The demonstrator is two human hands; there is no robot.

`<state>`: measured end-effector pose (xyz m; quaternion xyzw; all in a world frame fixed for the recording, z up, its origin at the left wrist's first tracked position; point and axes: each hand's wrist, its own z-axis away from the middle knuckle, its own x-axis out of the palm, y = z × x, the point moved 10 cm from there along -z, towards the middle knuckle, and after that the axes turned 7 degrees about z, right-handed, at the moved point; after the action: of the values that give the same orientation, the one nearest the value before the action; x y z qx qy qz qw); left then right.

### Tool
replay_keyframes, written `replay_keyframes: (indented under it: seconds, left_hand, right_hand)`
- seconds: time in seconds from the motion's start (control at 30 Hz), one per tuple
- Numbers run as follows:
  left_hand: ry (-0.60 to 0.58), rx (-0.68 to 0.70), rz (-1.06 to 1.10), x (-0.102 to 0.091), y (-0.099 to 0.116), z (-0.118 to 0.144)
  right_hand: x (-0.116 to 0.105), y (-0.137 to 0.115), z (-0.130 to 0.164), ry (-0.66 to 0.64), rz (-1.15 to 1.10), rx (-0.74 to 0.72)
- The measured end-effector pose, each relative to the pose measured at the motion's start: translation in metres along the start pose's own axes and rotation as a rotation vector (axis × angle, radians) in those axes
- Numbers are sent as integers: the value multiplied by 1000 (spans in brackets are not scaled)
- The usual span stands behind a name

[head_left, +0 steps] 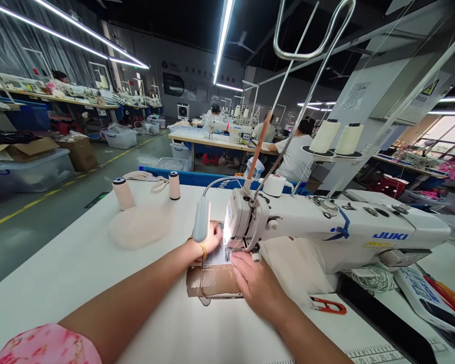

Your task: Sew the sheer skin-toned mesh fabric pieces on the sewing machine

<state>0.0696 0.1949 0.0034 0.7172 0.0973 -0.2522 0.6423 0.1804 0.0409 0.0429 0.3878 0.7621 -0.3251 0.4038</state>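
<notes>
My left hand (213, 238), with a yellow band at the wrist, is at the left side of the sewing machine's head (246, 215). Its fingers are bent together; what they pinch, if anything, is hidden. Just in front of the needle area lies my right hand (258, 283), its fingers drawn together with the tips close to the presser foot (229, 253). I cannot make out what is under those tips. A brown taped pad (212, 281) sits below the needle, beside the right thumb. Pale sheer fabric (298, 265) spreads beneath the machine's arm.
A grey lamp (201, 220) hangs over my left wrist. Left on the table are a sheer beige piece (140, 226) and two thread cones (123, 193) (174, 186). Orange-handled snips (329, 305), a black bar (392, 318) and a coiled cord (373, 279) lie right. Co-workers sit beyond.
</notes>
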Motion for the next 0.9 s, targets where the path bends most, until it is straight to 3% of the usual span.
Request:
replay_keyframes:
  seconds: [0.13, 0.27, 0.43, 0.6, 0.73, 0.8, 0.9]
  left_hand:
    - [-68, -35, 95, -18, -7, 3]
    - [-19, -17, 237, -54, -3, 19]
    - [70, 22, 378, -99, 8, 53]
    - [-33, 34, 395, -117, 25, 100]
    - [-217, 69, 319, -110, 49, 148]
    - [-357, 102, 261, -104, 60, 171]
    - [-483, -13, 354, -111, 54, 189]
  right_hand:
    - [-5, -9, 3, 65, 22, -59]
    - [-13, -29, 8, 128, 0, -165]
    - [-30, -60, 10, 200, -132, -260]
    - [-43, -90, -13, 137, -351, -202]
    - [-29, -98, -41, -50, -494, 1]
    - [-7, -107, -52, -240, -650, 29]
    - [31, -127, -59, -523, -999, 27]
